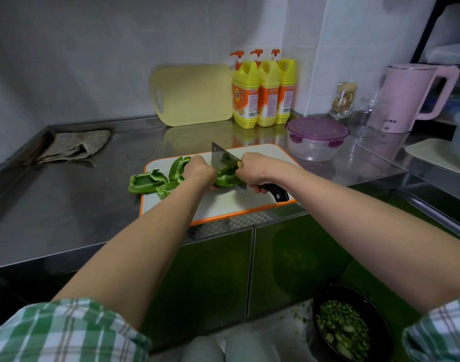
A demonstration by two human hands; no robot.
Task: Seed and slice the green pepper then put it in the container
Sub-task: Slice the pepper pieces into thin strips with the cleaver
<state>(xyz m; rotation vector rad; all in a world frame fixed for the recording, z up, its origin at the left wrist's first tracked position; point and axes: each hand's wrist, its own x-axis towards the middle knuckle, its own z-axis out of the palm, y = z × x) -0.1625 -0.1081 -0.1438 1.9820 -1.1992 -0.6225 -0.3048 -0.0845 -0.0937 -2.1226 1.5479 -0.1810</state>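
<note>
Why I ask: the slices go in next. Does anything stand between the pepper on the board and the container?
Only the purple lid, which sits on the container; no object stands between it and the pepper.

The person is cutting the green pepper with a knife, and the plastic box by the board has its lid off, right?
No: in the head view the plastic box has its purple lid on. The right hand is cutting the green pepper with the knife.

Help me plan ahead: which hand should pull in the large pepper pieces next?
Probably left. The left hand sits beside the large pepper pieces at the cutting board's left edge; the right hand grips the cleaver.
</note>
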